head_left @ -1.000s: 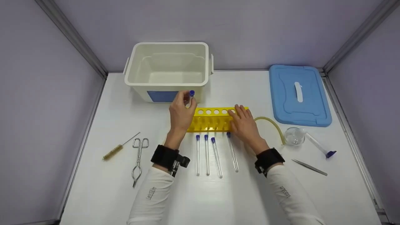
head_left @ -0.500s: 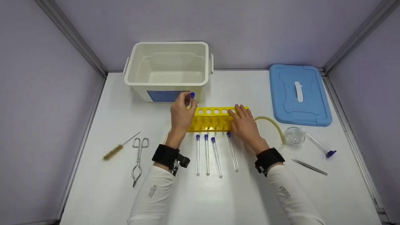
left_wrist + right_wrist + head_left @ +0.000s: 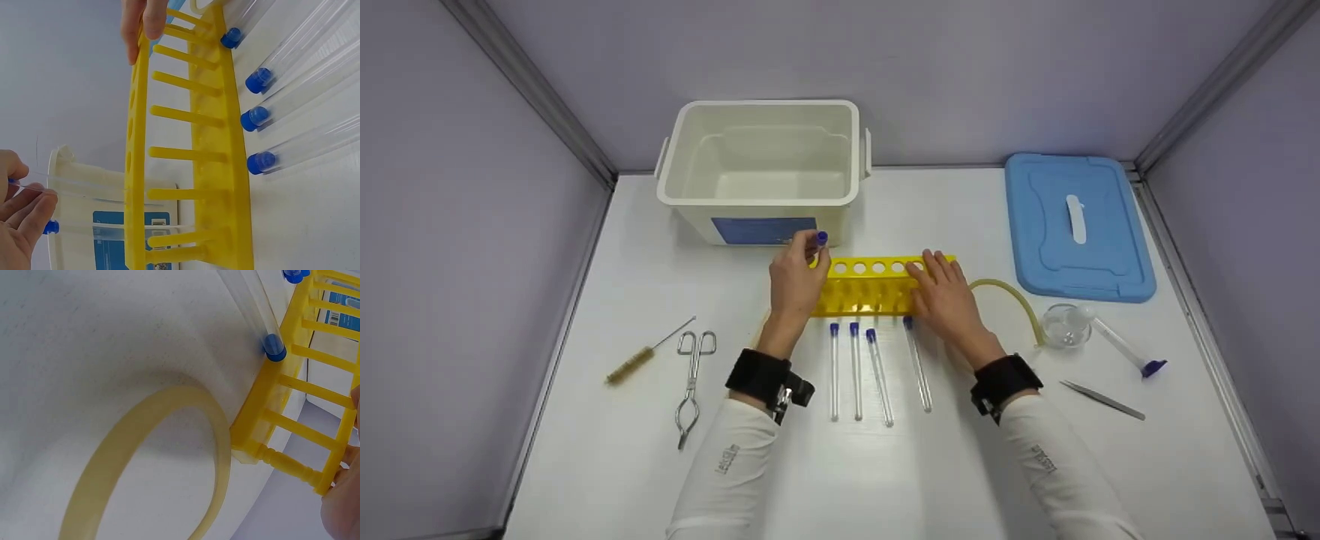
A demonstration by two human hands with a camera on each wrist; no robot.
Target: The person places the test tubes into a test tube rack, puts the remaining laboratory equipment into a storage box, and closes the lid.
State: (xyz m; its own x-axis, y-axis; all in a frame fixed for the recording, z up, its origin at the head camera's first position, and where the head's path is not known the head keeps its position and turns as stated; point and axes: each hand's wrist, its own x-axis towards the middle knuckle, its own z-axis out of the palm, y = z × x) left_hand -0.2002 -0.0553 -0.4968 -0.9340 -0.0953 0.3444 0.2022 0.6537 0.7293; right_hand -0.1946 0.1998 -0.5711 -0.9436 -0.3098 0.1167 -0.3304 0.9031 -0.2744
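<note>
My left hand [image 3: 797,281] pinches a capped glass test tube [image 3: 822,238] above the left end of the yellow test tube rack [image 3: 870,294]. In the left wrist view, a second tube's blue cap [image 3: 51,227] shows beside the fingers, its clear body passing through the rack's end hole. My right hand [image 3: 949,300] grips the rack's right end, fingers over the top plate. Several blue-capped tubes [image 3: 856,375] lie on the table in front of the rack. The lower part of the held tube is hidden in the head view.
A white bin [image 3: 761,204] stands behind the rack, its blue lid [image 3: 1084,262] at back right. Rubber tubing [image 3: 1024,300], a glass dish [image 3: 1065,327], a measuring cylinder [image 3: 1121,345] and tweezers [image 3: 1102,400] lie right; a brush [image 3: 634,365] and tongs [image 3: 690,386] left.
My left hand has come down slightly with the test tube, its cap now lower and closer to the rack. My right hand and the rack have stayed put.
</note>
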